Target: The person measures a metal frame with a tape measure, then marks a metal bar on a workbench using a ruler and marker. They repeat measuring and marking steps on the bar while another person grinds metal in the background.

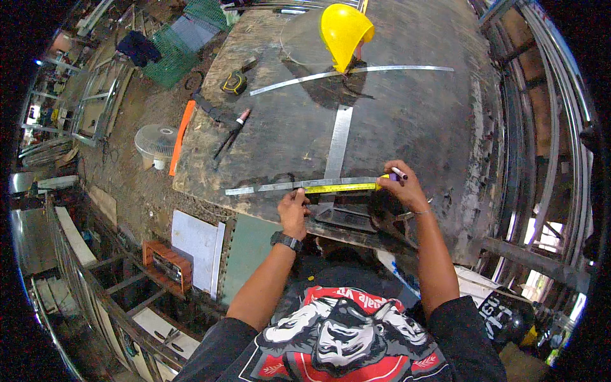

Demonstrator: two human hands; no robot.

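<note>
A yellow tape measure blade (pixel 340 188) is drawn out along a narrow metal strip (pixel 240 190) near the front edge of the dark worktable (pixel 420 134). My left hand (pixel 294 213) is closed, pinching the blade's left end against the strip. At the blade's other end, my right hand (pixel 407 188) grips the tape measure's case, mostly hidden by the fingers. A dark marker (pixel 400 173) with a whitish end is held in that same hand. Beneath the strip, a wide steel ruler (pixel 339 140) lies crosswise, running toward the far side.
Farther back lie a long thin metal strip (pixel 407 67) and a yellow face shield (pixel 344 32) with a clear visor. Another tape measure (pixel 233 83) and a pink-tipped marker (pixel 244 116) rest at left. Off the table stand a fan (pixel 156 141) and metal frames (pixel 95 108).
</note>
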